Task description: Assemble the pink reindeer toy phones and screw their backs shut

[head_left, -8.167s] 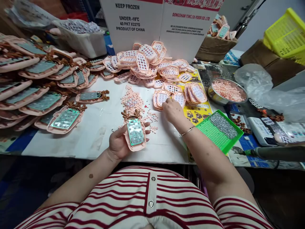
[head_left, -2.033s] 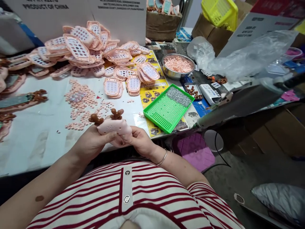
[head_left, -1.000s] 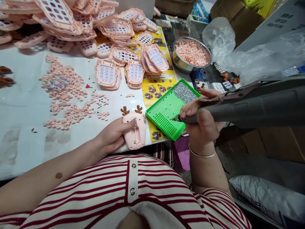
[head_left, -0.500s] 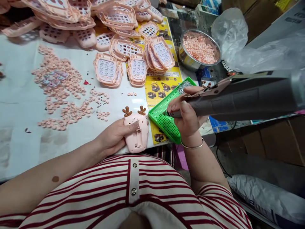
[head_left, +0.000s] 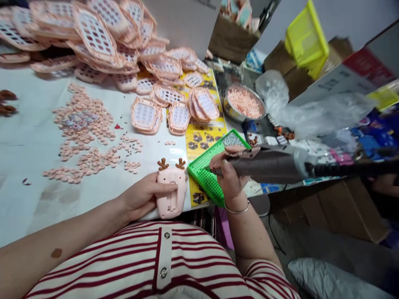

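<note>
A pink plastic toy case (head_left: 163,206) with brown antlers lies in my left hand (head_left: 143,193), thumb across its back by the open battery slot. My right hand (head_left: 230,176) is wrapped round a dark electric screwdriver (head_left: 271,164), its tip pointing left over a green perforated basket (head_left: 204,160). Small silver screws (head_left: 233,139) lie heaped in the basket's far corner. My right fingers hide part of the tool's front end. The case and the screwdriver tip are apart.
Pink button pieces (head_left: 90,124) are scattered at left on the white-covered table (head_left: 28,145). Behind them rise stacked pink shells (head_left: 96,37). A steel bowl (head_left: 241,116) of small pink parts stands beyond the basket. Clear plastic bags (head_left: 321,116) and a yellow basket (head_left: 307,39) are at right.
The view has tilted up and shifted, showing more of the boxes behind the table. Both hands keep their holds on the toy case and the screwdriver, with little other visible movement.
</note>
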The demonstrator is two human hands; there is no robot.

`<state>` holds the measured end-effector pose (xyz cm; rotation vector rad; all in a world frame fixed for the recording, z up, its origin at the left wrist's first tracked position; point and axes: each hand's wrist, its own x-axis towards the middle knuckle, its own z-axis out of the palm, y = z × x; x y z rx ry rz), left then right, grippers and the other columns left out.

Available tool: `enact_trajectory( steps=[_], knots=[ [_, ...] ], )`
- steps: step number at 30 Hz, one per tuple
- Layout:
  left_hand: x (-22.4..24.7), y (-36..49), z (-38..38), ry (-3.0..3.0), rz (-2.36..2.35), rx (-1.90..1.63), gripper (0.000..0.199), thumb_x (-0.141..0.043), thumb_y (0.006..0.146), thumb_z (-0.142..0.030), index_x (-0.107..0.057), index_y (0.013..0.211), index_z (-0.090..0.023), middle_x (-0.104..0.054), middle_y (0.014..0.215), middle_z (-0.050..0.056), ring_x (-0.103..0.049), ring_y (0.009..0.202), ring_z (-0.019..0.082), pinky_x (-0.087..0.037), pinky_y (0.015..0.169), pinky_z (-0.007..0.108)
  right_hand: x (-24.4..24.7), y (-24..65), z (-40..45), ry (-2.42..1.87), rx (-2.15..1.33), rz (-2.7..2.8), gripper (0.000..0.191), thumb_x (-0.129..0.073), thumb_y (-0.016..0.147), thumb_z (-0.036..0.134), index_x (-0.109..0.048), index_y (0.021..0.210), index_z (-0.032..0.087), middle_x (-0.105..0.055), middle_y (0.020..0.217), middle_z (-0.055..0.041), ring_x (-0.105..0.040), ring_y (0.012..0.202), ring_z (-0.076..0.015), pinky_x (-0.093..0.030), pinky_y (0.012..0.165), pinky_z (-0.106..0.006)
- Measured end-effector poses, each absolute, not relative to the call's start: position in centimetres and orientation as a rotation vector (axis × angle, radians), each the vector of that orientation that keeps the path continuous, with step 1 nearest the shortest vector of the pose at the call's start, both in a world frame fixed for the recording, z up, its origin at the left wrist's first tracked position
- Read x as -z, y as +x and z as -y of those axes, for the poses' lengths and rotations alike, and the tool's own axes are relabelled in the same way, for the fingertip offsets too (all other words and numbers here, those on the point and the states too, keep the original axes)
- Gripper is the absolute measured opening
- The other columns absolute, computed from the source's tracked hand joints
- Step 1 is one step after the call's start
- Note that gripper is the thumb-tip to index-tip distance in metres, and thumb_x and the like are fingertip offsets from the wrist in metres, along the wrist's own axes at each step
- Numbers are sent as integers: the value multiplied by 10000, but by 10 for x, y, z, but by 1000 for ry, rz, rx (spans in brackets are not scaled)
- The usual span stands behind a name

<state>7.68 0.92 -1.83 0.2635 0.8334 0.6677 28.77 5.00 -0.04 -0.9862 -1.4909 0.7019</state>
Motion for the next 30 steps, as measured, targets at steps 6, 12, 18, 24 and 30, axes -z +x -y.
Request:
enact_trajectory(
  steps=[6, 12, 18, 24, 30],
  knots=[
    [17, 80, -3, 300, -784, -653, 286, -863, 658, -139, -767, 927, -128, -783, 844, 115, -728, 756, 223, -581, 733, 314, -34, 280, -35, -672, -617, 1402, 183, -593, 920, 362, -572, 1089, 298, -481, 616, 73, -515, 510, -119, -479, 519, -265],
    [21, 76, -4, 379, -845, -665, 343, -851, 642, -145, -743, 965, -99, -771, 866, 110, -702, 762, 217, -567, 734, 322, -48, 250, -23, -548, -657, 1426, 203, -600, 891, 367, -589, 1084, 304, -454, 599, 73, -517, 489, -128, -468, 479, -271],
    [25, 73, -8, 382, -802, -674, 363, -840, 632, -135, -733, 975, -85, -747, 862, 83, -665, 753, 183, -535, 728, 292, -43, 228, -26, -480, -721, 1498, 208, -619, 914, 431, -574, 1083, 319, -498, 595, 80, -525, 466, -125, -471, 455, -277],
    [22, 74, -9, 366, -768, -676, 396, -844, 640, -128, -724, 1016, -97, -742, 891, 78, -671, 801, 191, -526, 771, 303, -39, 220, -22, -471, -847, 1487, 244, -629, 906, 398, -602, 1140, 334, -536, 651, 60, -573, 530, -145, -515, 509, -313],
    [22, 74, -11, 380, -730, -673, 322, -864, 632, -149, -712, 912, -102, -720, 824, 64, -639, 724, 163, -501, 708, 281, -40, 210, -19, -448, -957, 1459, 257, -639, 879, 389, -611, 1127, 330, -516, 644, 59, -513, 480, -135, -483, 465, -301]
  ],
)
